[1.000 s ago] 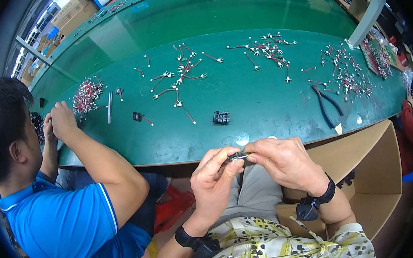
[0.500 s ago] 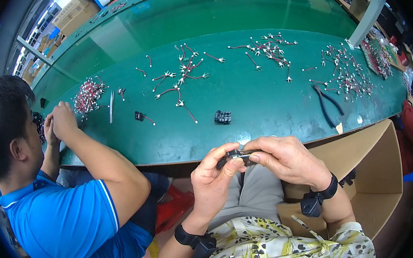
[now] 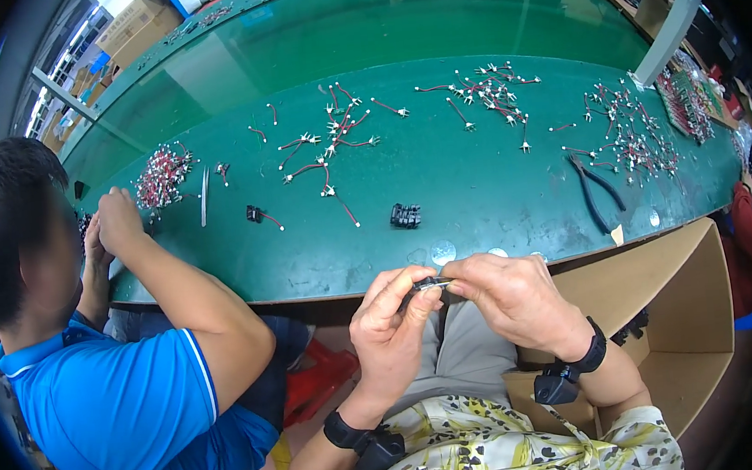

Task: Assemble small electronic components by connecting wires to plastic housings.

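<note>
In the head view, a small dark part is held at lower centre of the frame, just below the near edge of the green table. It is pinched from both sides: the fingertips of the left hand are closed on its left end, and the thumb and forefinger of the right hand are closed on its right end. Both hands are thus grasping the same piece, over the lap and clear of the table top. Dark bands are worn on both wrists.

A slip is judged the main risk — the part is tiny and held only at the fingertips, off the table, so a loosened pinch would likely drop it onto the lap or the floor. What exactly the part is cannot be told, being mostly hidden by the fingers.

One container is seen: an open cardboard box at lower right, beside the right forearm. Little of its inside is shown; only something dark near the wristband can be made out, and the rest cannot be told.

On the table, a small black block lies at centre, pliers at right, and red-wired pieces are scattered across the upper middle — more are heaped at left in front of a second person's hands. That person, in a blue shirt, is seated at lower left.
</note>
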`<state>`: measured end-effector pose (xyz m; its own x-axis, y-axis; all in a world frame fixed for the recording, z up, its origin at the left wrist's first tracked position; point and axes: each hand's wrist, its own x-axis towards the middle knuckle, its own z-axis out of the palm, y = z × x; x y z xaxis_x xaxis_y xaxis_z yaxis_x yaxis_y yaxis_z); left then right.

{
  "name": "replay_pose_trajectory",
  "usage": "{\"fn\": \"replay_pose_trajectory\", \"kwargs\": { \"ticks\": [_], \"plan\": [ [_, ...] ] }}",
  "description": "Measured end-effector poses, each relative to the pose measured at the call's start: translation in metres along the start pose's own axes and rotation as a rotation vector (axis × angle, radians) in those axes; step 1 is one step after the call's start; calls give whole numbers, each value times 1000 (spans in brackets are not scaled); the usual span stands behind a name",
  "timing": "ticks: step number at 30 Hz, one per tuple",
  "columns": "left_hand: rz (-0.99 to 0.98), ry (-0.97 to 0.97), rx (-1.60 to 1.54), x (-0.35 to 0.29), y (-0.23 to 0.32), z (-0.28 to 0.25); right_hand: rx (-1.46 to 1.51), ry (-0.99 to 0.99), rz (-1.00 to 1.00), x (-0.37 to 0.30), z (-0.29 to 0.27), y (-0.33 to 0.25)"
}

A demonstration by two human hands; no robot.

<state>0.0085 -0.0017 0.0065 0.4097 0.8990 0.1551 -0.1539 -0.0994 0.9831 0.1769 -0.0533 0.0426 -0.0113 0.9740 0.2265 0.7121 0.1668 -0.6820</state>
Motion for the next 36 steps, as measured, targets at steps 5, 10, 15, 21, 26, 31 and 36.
{"fn": "replay_pose_trajectory", "kwargs": {
  "ticks": [5,10,15,21,26,31,36],
  "plan": [
    [-112,10,-154,6,-9,-2,69,22,32,6,-3,4],
    [-255,-8,-425,5,-5,-6,43,110,-55,2,-9,3],
    [-255,-28,-431,2,-7,-3,-76,116,-123,1,-10,-2],
    [-191,-40,-350,2,-6,-2,-210,155,-167,0,-9,-4],
    [-159,-45,-301,3,-8,-2,-228,154,-183,1,-9,-4],
    [-177,-35,-336,4,-6,0,-200,176,-158,0,-8,-2],
    [-159,-36,-251,5,-6,0,-247,148,-167,1,-9,-2]
  ]
}}
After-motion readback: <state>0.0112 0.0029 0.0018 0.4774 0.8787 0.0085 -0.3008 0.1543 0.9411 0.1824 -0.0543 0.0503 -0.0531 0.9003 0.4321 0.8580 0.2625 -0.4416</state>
